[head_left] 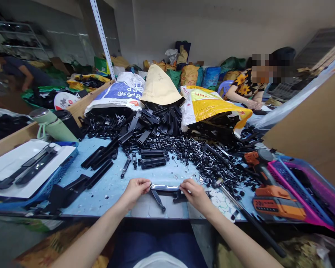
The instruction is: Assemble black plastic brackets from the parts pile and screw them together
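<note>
A glossy dark strip-shaped plastic part [165, 188] lies level between my two hands near the table's front edge. My left hand [135, 190] pinches its left end, and the fingertips of my right hand [195, 194] close on its right end. Just below the strip is a short black arm-like piece [158, 201] with a rounded end; whether it is joined to the strip I cannot tell. Another black piece [180, 198] shows partly behind my right fingers. Beyond my hands sit several black ribbed bars [153, 159] and short black link pieces [125, 166].
Small black parts and pins [190, 149] spread from open sacks [162, 87]. On the right are an orange cordless drill [268, 186], a black-handled rod [240, 208] and a pink basket [279, 182]. A white board [5, 163] and green bottle [54, 126] stand left. A co-worker [245, 89] sits opposite.
</note>
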Tool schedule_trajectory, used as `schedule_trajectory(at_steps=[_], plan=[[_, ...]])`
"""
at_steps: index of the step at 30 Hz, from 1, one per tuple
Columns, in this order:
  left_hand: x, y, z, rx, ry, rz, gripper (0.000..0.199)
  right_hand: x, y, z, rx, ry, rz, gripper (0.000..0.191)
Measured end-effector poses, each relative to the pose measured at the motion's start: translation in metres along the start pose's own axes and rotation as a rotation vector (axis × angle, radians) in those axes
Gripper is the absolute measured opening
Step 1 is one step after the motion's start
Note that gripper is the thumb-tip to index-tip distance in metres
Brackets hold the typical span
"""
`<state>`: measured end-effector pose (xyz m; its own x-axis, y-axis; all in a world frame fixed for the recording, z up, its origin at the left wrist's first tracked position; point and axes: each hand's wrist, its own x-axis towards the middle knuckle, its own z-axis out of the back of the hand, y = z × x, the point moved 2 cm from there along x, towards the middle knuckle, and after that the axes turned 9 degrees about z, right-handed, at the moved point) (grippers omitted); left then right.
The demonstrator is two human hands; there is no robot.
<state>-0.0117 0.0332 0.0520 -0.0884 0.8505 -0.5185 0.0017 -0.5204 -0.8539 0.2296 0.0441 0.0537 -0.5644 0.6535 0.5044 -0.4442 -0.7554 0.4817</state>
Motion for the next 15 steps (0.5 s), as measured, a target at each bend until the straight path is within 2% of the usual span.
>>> schedule_trajectory(at_steps=[2, 5, 8, 11, 15], plan=[[-0.002, -0.002, -0.001, 0.26, -0.08, -0.261, 0.018, -0.002, 0.0, -0.004, -0.043, 0.049, 0.007, 0.016], [-0.01, 0.002, -0.009, 0.661, -0.232, -0.776, 0.021, -0.005, -0.001, -0.007, -0.091, 0.095, 0.008, 0.016], [-0.013, 0.013, -0.016, 0.92, -0.314, -1.125, 0.026, -0.007, -0.001, -0.007, -0.108, 0.118, 0.006, 0.017], [-0.009, 0.018, -0.017, 1.023, -0.317, -1.289, 0.026, -0.011, -0.002, -0.007, -0.109, 0.107, 0.018, 0.019], [-0.008, 0.015, -0.014, 0.995, -0.303, -1.338, 0.024, -0.024, -0.005, -0.009, -0.144, 0.069, 0.059, 0.023]])
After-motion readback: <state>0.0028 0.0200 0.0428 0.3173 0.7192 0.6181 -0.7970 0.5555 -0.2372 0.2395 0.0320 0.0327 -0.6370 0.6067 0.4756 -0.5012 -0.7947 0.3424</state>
